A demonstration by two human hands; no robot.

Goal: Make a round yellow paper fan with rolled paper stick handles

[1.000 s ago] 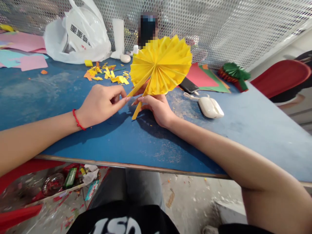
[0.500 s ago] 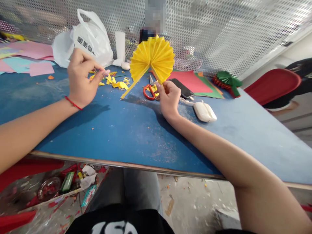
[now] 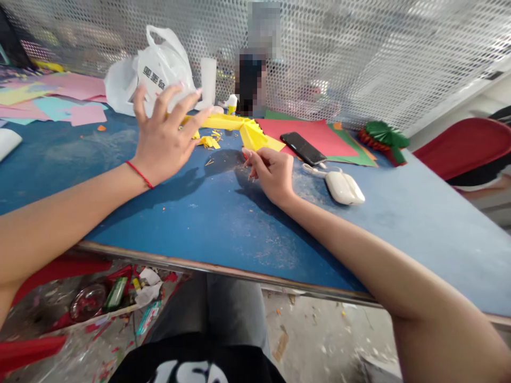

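My left hand (image 3: pixel 165 133) is spread with its back facing up, the fingertips in front of the fan's yellow left end; whether they touch it I cannot tell. My right hand (image 3: pixel 273 173) is closed at the near edge of a yellow pleated paper fan (image 3: pixel 254 136). The fan is tipped away and seen nearly edge-on, and its shadow falls on the table. A bit of red shows by the right thumb; the orange-red-handled scissors seen earlier are mostly hidden there. Yellow paper scraps (image 3: pixel 209 142) lie between the hands.
Right of my hand are a black phone (image 3: pixel 303 148), a white earphone case (image 3: pixel 344 187), red paper (image 3: pixel 311 135) and a green folded paper piece (image 3: pixel 381 134). A white plastic bag (image 3: pixel 167 64) and coloured sheets (image 3: pixel 90 114) sit at back left, against perforated metal (image 3: pixel 359 58).
The fan has tipped from upright and facing me to nearly flat. My left hand has opened from a pinch and moved right, towards it. The view has shifted slightly.
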